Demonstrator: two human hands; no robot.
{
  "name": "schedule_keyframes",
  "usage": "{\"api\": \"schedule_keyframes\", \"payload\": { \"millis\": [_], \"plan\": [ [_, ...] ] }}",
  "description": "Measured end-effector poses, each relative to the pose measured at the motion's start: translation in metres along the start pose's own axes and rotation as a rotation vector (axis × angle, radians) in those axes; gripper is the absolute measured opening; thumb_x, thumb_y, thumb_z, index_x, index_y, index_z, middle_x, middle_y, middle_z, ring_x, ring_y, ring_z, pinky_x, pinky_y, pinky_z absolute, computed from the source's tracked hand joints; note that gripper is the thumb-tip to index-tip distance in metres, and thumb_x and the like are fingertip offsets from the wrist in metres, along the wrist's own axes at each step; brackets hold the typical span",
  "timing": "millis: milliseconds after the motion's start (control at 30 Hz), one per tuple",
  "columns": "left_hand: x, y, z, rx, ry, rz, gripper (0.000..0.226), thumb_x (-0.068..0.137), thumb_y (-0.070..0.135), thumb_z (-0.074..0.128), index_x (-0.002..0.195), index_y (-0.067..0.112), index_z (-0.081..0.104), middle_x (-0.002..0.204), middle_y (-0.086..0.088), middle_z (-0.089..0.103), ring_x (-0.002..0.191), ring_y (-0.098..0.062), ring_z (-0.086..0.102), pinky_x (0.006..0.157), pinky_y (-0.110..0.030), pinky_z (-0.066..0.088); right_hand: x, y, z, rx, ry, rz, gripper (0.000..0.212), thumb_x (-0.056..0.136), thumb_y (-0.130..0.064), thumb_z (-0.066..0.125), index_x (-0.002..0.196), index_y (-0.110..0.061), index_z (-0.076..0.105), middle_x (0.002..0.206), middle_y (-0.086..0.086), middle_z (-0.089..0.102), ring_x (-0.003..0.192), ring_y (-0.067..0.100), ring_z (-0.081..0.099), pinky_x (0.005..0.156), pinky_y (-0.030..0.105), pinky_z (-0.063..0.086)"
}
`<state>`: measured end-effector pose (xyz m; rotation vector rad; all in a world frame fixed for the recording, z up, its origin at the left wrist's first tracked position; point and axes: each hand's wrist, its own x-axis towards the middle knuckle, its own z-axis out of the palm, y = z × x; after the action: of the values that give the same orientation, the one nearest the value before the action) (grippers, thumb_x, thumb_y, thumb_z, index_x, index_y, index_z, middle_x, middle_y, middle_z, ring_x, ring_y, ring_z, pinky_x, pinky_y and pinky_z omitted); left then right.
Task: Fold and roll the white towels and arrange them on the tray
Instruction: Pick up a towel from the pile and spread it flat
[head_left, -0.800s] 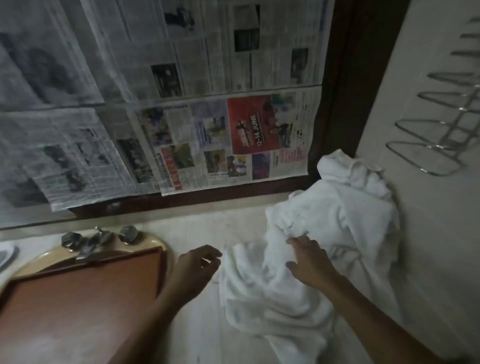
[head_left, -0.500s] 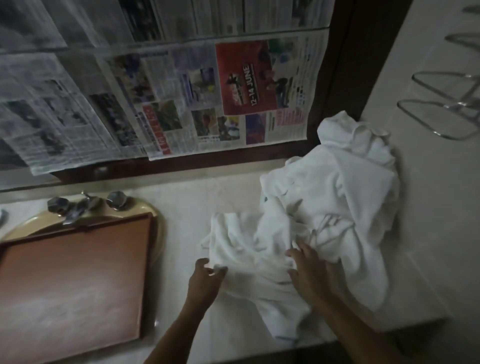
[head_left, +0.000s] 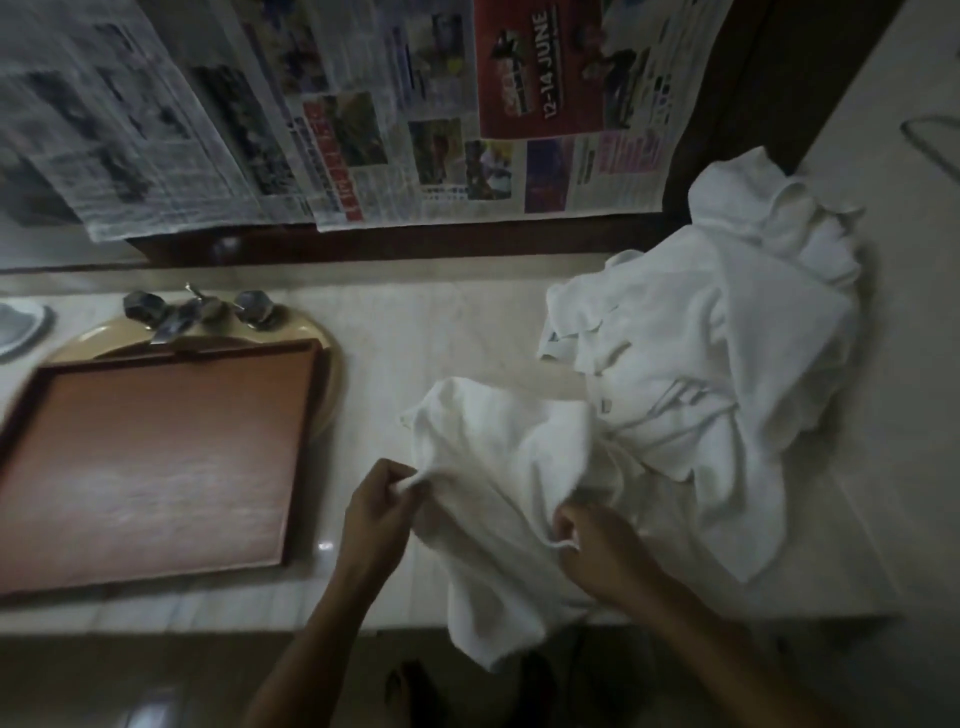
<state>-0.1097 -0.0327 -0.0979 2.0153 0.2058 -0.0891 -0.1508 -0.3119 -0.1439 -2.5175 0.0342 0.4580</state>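
White towels (head_left: 727, 364) lie in a loose heap at the right end of the pale surface (head_left: 441, 338). One towel (head_left: 493, 467) is drawn out of the heap toward the front, and its lower part hangs over the front edge. The left hand (head_left: 374, 519) pinches the left border of this towel between thumb and fingers. The right hand (head_left: 602, 551) is closed on a border or corner at its near right side. The brown tray (head_left: 156, 467) lies well apart to the left, across the sink basin (head_left: 324, 338) below the faucet (head_left: 182, 317), and it holds nothing yet.

The step in hand, as I judge it, is to free this one towel and spread it flat before any fold. To do it well, both hands should find two true corners of the same edge, not only a piece of border. Then they should lift and shake lightly, so that the cloth leaves the heap without dragging other towels. It is better to lay it on the free part of the surface between tray and heap.

Compared with half a second ago, the right hand no longer lies flat on the cloth but grips it. The left hand has closed its pinch, and the towel is more separated from the heap. The camera also looks more downward now.
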Motion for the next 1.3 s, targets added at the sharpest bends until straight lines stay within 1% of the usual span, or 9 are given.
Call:
{"api": "schedule_keyframes", "payload": {
  "millis": [167, 300, 467, 667, 767, 933, 1000, 1100, 1300],
  "plan": [
    [-0.025, 0.022, -0.047, -0.219, -0.143, 0.060, 0.012, 0.094, 0.009, 0.069, 0.092, 0.021, 0.072, 0.095, 0.001, 0.073, 0.085, -0.010, 0.064, 0.069, -0.024, 0.047, -0.042, -0.056, 0.003, -0.045, -0.380, -0.163, 0.021, 0.092, -0.032, 0.065, 0.107, -0.023, 0.076, 0.101, -0.007, 0.068, 0.095, 0.012, 0.063, 0.083, 0.025, 0.048],
    [-0.046, 0.039, -0.080, -0.226, -0.293, 0.080, 0.020, 0.096, -0.002, 0.062, 0.099, 0.014, 0.072, 0.098, -0.009, 0.074, 0.088, -0.020, 0.070, 0.074, -0.028, 0.055, -0.047, -0.093, -0.013, -0.045, 0.062, -0.056, 0.028, 0.094, -0.045, 0.064, 0.120, -0.032, 0.065, 0.120, -0.007, 0.067, 0.110, 0.018, 0.063, 0.094, 0.037, 0.053],
    [-0.071, 0.036, -0.130, -0.306, -0.415, 0.108, 0.015, 0.091, 0.009, 0.064, 0.104, 0.014, 0.069, 0.101, -0.017, 0.071, 0.089, -0.028, 0.069, 0.075, -0.033, 0.055, -0.021, -0.097, 0.020, -0.270, -0.020, 0.020, 0.109, 0.076, -0.068, 0.070, 0.160, -0.034, 0.009, 0.165, 0.004, 0.019, 0.150, 0.030, 0.023, 0.118, 0.051, 0.031],
    [-0.090, 0.007, -0.167, -0.269, -0.369, 0.090, 0.027, 0.086, 0.033, 0.077, 0.107, 0.018, 0.072, 0.099, -0.012, 0.075, 0.094, -0.034, 0.071, 0.081, -0.045, 0.055, -0.061, -0.116, 0.077, -0.303, -0.072, 0.087, 0.077, 0.085, -0.050, 0.066, 0.151, -0.036, 0.029, 0.138, 0.006, 0.048, 0.125, 0.029, 0.046, 0.096, 0.039, 0.043],
    [-0.104, 0.005, -0.174, -0.202, -0.415, 0.133, 0.012, 0.093, 0.026, 0.075, 0.095, 0.014, 0.076, 0.089, -0.010, 0.076, 0.085, -0.032, 0.074, 0.071, -0.039, 0.057, -0.093, -0.132, 0.092, -0.225, -0.236, 0.167, 0.087, 0.078, -0.057, 0.076, 0.150, -0.035, 0.032, 0.142, 0.007, 0.045, 0.124, 0.029, 0.052, 0.100, 0.040, 0.047],
    [-0.126, 0.012, -0.180, 0.004, -0.765, 0.354, 0.009, 0.096, 0.018, 0.071, 0.099, 0.013, 0.078, 0.096, 0.000, 0.076, 0.089, -0.014, 0.073, 0.076, -0.029, 0.059, -0.130, -0.181, 0.087, -0.031, 0.246, -0.034, 0.108, 0.067, -0.075, 0.076, 0.154, -0.043, 0.022, 0.163, -0.005, 0.024, 0.149, 0.016, 0.025, 0.117, 0.042, 0.031],
    [-0.133, 0.017, -0.176, 0.034, -0.843, 0.425, 0.009, 0.095, 0.016, 0.072, 0.102, 0.014, 0.078, 0.097, 0.003, 0.077, 0.090, -0.011, 0.074, 0.078, -0.024, 0.056, -0.136, -0.202, 0.075, 0.065, 0.176, -0.252, 0.081, 0.079, -0.059, 0.076, 0.148, -0.040, 0.040, 0.160, -0.008, 0.034, 0.148, 0.009, 0.028, 0.117, 0.033, 0.029],
    [-0.133, 0.017, -0.181, 0.108, -0.715, 0.509, 0.003, 0.095, 0.021, 0.073, 0.096, 0.021, 0.076, 0.090, 0.006, 0.075, 0.085, -0.008, 0.072, 0.072, -0.029, 0.057, -0.145, -0.210, 0.054, 0.012, 0.026, -0.197, 0.005, 0.095, -0.032, 0.067, 0.093, -0.030, 0.063, 0.096, -0.012, 0.066, 0.101, 0.008, 0.065, 0.085, 0.029, 0.052],
    [-0.116, 0.000, -0.204, 0.365, -0.513, 0.561, 0.025, 0.088, 0.036, 0.078, 0.077, 0.020, 0.063, 0.068, 0.001, 0.062, 0.060, -0.008, 0.056, 0.056, -0.032, 0.044, -0.161, -0.201, 0.004, 0.220, 0.170, -0.146, 0.021, 0.092, -0.016, 0.058, 0.097, -0.034, 0.068, 0.092, -0.014, 0.071, 0.087, 0.000, 0.067, 0.071, 0.033, 0.060]
  ]
}}
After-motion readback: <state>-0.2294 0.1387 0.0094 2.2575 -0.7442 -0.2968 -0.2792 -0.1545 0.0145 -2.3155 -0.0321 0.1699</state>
